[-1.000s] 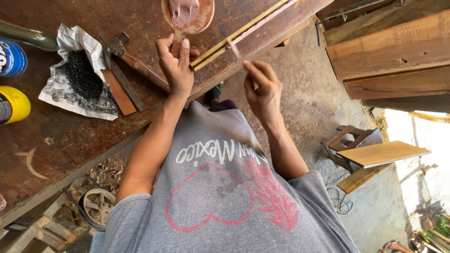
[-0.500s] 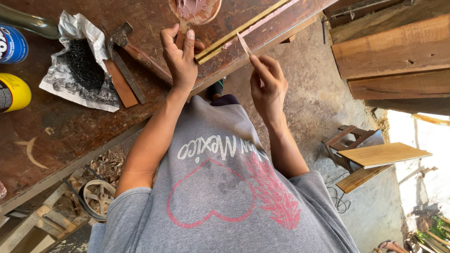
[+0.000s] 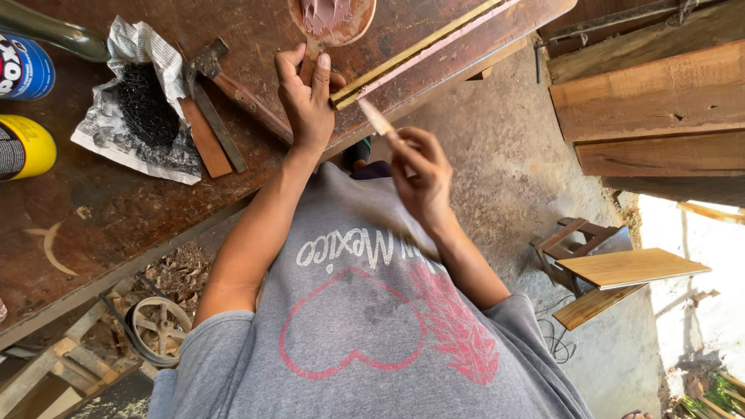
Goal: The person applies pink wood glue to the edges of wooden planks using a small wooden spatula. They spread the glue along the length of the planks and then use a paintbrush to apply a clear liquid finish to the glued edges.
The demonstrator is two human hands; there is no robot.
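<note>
The left hand [image 3: 306, 93] rests flat on the worn brown wooden surface [image 3: 132, 209], fingers together and closed around the handle of a round wooden paddle smeared with reddish-brown paste [image 3: 332, 17], which lies on the surface at the top edge of the view. The right hand [image 3: 419, 174] is pinched shut on a thin pale wooden stick [image 3: 378, 119], held off the surface with its tip near the end of a long yellowish wooden strip [image 3: 415, 50] that runs diagonally along the surface's edge. Whether the stick's tip carries paste cannot be told. To do this well, it seems wise that the left hand pin the paddle so it does not slide, and that the stick move in short, light strokes with its flat side to the strip, so the paste goes on thin and even. Just left of the left hand lie a claw hammer with a reddish wooden handle [image 3: 233, 85] and a flat brown wooden slat [image 3: 206, 138]. Further left sits crumpled newspaper holding a heap of small black nails [image 3: 143, 112], then a yellow can [image 3: 23, 147] and a blue can [image 3: 23, 66] at the frame's edge. Below the surface a rusty spoked wheel [image 3: 159, 327] lies among wood shavings.
</note>
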